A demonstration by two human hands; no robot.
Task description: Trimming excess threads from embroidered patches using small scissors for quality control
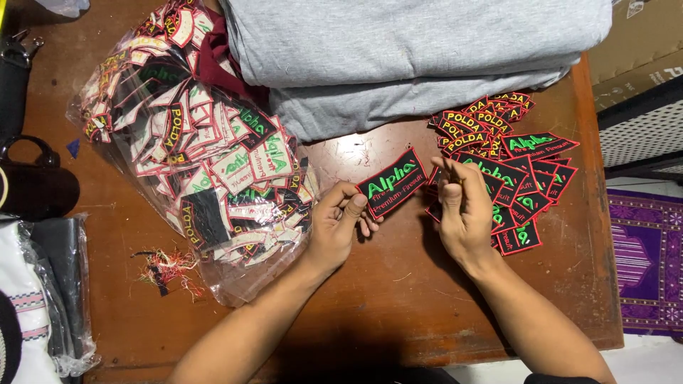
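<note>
Your left hand (340,222) pinches a black patch (392,182) with a red border and green lettering by its lower left corner, fingers closed on it, holding it just above the brown table (384,299) near the centre of the view. Your right hand (464,213) sits just at 3 o'clock of that patch, fingers drawn narrow together; something thin seems held at the fingertips, but you cannot tell what it is. Under and beyond that hand, towards 2 o'clock, lies a loose pile of patches (519,178) of the same kind, with smaller curved ones at its far edge. At 9 to 10 o'clock of your left hand a clear plastic bag (199,163) lies on its side, packed full of patches, many turned white back up, and it touches your left wrist. Folded grey cloth (413,50) is stacked at 12 o'clock, its edge overlapping the bag. A small tangle of thread scraps (165,270) lies at 8 o'clock beside the bag, and a black mug (35,186) stands at the table's left edge.
</note>
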